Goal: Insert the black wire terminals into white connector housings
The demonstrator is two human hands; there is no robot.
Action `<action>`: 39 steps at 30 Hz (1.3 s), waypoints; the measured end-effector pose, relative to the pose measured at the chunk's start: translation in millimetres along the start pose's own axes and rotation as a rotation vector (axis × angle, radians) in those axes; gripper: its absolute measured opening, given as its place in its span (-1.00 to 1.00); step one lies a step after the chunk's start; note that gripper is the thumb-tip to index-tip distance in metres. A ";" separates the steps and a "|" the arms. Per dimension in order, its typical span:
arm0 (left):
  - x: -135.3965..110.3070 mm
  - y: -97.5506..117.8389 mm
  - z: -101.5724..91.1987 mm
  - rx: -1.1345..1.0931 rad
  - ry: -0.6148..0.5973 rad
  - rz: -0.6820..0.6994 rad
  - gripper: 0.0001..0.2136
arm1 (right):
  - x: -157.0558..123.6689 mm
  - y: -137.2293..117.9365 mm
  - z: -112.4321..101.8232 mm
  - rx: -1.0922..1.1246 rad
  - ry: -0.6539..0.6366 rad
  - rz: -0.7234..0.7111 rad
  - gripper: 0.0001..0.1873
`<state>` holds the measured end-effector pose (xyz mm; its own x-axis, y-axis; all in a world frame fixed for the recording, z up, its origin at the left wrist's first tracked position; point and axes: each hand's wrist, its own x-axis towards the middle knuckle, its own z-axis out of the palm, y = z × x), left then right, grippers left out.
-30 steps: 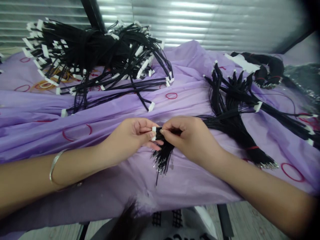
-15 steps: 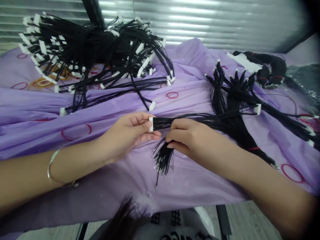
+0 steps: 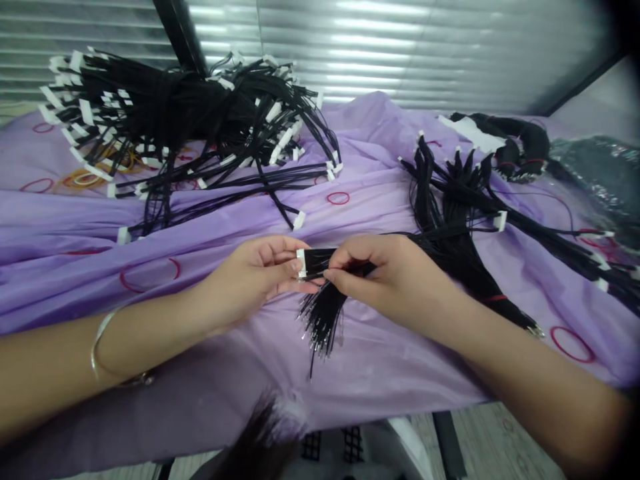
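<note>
Between the thumb and fingers of my left hand (image 3: 275, 270) is a white connector (image 3: 301, 264), pinched by its left end. Black wires (image 3: 319, 260) run out of it to the right and pass behind my right hand (image 3: 373, 267). That hand is closed, thumb and forefinger pinched on a black wire close to the connector; the wire's tip is hard to make out. Just below the pinch, a fan of loose black wires (image 3: 323, 317) with small metal terminals hangs down over the purple cloth.
A big pile of black cables with white connectors (image 3: 190, 113) lies at the back left. More black wire bundles (image 3: 450, 193) spread at the right, near a clear plastic bag (image 3: 600, 173). Red rubber bands (image 3: 573, 343) are scattered on the purple cloth (image 3: 210, 393).
My right hand has shifted slightly left, its fingertips now closer to the connector and the thumb raised to the forefinger. The left hand keeps its hold, and the whole view has moved a little.
</note>
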<state>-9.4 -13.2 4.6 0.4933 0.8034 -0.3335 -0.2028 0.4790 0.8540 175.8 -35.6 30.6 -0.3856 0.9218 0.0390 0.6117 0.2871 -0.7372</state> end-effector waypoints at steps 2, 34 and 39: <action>-0.4 0.3 0.4 0.001 0.011 -0.009 -0.91 | 1.9 0.2 1.0 0.006 0.033 0.076 -0.87; -2.9 -2.2 -0.2 0.103 0.033 -0.014 -0.87 | 5.2 0.4 1.5 -0.043 0.068 0.142 -0.87; -2.1 -2.6 -0.7 0.099 0.028 -0.003 -0.86 | 4.7 0.6 0.7 -0.021 0.055 0.142 -0.86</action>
<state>-10.5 -16.0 2.8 0.4698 0.8121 -0.3462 -0.1162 0.4456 0.8876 173.9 -31.2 29.8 -0.2564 0.9662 -0.0275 0.6716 0.1576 -0.7239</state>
